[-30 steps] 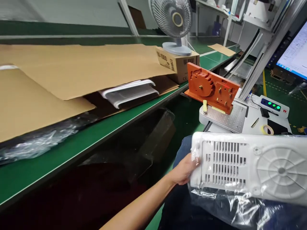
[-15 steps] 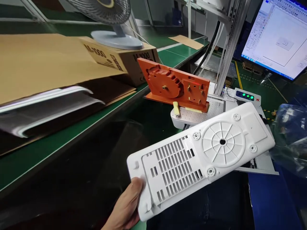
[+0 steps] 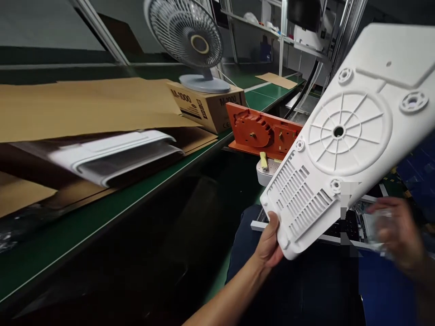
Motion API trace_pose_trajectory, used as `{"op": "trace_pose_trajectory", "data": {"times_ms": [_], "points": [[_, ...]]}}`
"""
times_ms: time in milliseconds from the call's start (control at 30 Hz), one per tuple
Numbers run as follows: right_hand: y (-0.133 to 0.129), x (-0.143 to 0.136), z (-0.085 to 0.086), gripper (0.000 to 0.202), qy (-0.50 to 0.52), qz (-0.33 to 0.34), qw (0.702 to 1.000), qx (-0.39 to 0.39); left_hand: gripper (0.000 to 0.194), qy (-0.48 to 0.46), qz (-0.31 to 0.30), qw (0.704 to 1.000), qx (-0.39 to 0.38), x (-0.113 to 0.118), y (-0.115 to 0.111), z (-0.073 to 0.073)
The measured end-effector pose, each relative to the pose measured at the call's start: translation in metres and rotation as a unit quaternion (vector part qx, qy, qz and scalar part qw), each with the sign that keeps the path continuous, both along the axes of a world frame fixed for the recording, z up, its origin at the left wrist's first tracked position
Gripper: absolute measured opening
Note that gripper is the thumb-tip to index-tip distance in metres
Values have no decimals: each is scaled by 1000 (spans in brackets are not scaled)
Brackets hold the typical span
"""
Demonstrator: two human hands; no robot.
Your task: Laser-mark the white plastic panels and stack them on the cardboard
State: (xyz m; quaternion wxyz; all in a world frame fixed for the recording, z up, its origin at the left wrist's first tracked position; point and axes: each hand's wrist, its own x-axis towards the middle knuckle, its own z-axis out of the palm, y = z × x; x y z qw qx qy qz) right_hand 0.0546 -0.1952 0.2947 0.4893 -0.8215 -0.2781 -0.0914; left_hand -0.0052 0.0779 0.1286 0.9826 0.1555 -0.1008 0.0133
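My left hand [image 3: 270, 242] grips the lower end of a white plastic cover panel [image 3: 340, 131], thumb on its near face. The panel is tilted, its upper end raised to the right. It has rows of slots, a ribbed round section with a centre hole, and several round bosses. My right hand [image 3: 399, 233], blurred by motion, is to the right of the panel and apart from it. Its fingers are curled about a crumpled clear plastic bag [image 3: 379, 228]. Beyond the panel stands an orange fixture plate [image 3: 251, 129] with a round toothed shape, partly hidden by the panel.
A fan [image 3: 200, 45] stands on a cardboard box [image 3: 204, 106] on the green bench. Another white panel [image 3: 115, 154] sits in an opened carton [image 3: 102, 108] at the left. A yellow piece [image 3: 263, 160] lies on the perforated plate [image 3: 267, 174] below the fixture.
The white panel has moved up and right, closer to the camera, and tilts more steeply. My right hand has come into view at the right with the clear plastic. The view has shifted left.
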Motion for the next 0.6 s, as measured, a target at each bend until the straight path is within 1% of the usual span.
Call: {"op": "trace_pose_trajectory", "data": {"times_ms": [33, 67, 100, 133, 200, 267, 300, 333, 400, 467, 500, 567, 600], "points": [[18, -3, -6, 75, 21, 35, 999, 10, 81, 6, 2, 1000, -5, 4, -8, 5], [38, -5, -12, 77, 35, 54, 998, 26, 85, 11, 7, 1000, -7, 8, -15, 11], [57, -7, -18, 75, 39, 49, 997, 48, 89, 18, 14, 1000, -7, 11, -23, 16], [74, -9, -24, 70, 27, 19, 997, 74, 92, 25, 21, 999, -3, 13, -30, 21], [97, -14, -32, 57, -30, -72, 991, 113, 93, 44, 36, 998, 12, 15, -39, 26], [102, -16, -31, 49, -91, -145, 977, 130, 87, 76, 35, 995, 45, 13, -41, 24], [98, -16, -28, 46, -119, -166, 971, 121, 83, 97, 34, 992, 71, 11, -37, 20], [89, -14, -22, 44, -151, -178, 968, 95, 80, 117, 39, 987, 105, 7, -31, 16], [64, -6, -8, 37, -241, -189, 952, 4, 78, 143, 79, 967, 195, 0, -12, 8], [37, 8, 7, 31, -348, -161, 918, -105, 76, 136, 163, 935, 285, -6, 14, 6], [24, 15, 12, 27, -390, -128, 900, -149, 76, 121, 214, 914, 322, -7, 29, 8], [5, 27, 15, 20, -438, -52, 871, -217, 81, 84, 323, 867, 371, -6, 58, 17], [-1, 31, 14, 17, -449, -18, 860, -244, 90, 66, 377, 840, 384, -3, 72, 23]]}}
